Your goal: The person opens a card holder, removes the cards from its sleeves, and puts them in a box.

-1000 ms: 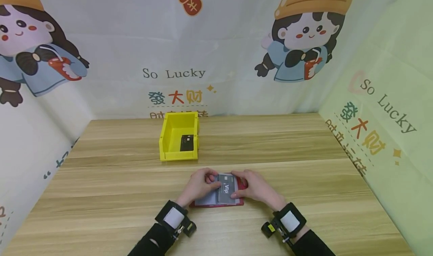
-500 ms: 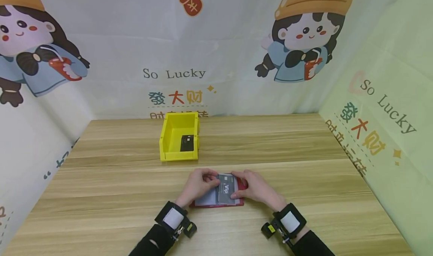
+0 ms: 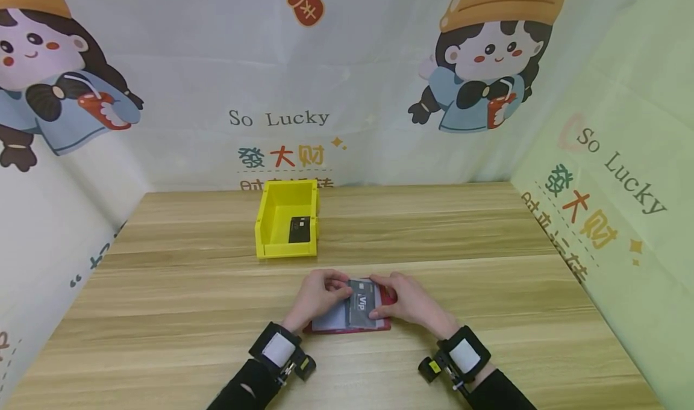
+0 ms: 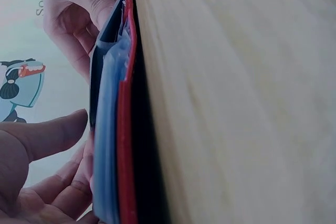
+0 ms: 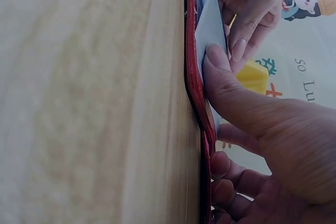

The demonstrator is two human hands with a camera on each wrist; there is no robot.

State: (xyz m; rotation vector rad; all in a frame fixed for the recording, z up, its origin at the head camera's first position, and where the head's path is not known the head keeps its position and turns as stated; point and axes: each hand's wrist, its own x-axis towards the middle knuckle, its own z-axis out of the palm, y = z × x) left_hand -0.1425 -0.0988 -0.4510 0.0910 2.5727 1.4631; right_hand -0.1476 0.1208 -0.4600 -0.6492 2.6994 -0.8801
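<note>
A red card holder point(image 3: 386, 324) lies spread on the wooden table, its clear plastic sleeves point(image 4: 106, 129) stacked on the red cover point(image 4: 125, 150). On top of them, toward the right, sits a grey card marked "Vip" point(image 3: 360, 306), turned sideways. My left hand point(image 3: 318, 294) pinches the card's far left corner between thumb and bent fingers. From the other side my right hand point(image 3: 409, 298) grips the holder, its thumb point(image 5: 220, 72) pressing at the card's right edge and its fingers at the far edge. In the right wrist view the sleeve edge stands lifted off the cover.
Behind the hands, a yellow bin point(image 3: 286, 250) stands near the table's back edge with a black card point(image 3: 300, 229) inside. Printed cloth point(image 3: 374, 151) hangs along the back and both sides. Each wrist wears a strapped camera point(image 3: 430, 368).
My left thumb has drawn back slightly from the card's face to its left edge. The grey card has shifted a little to the left, while the right hand stays almost still.
</note>
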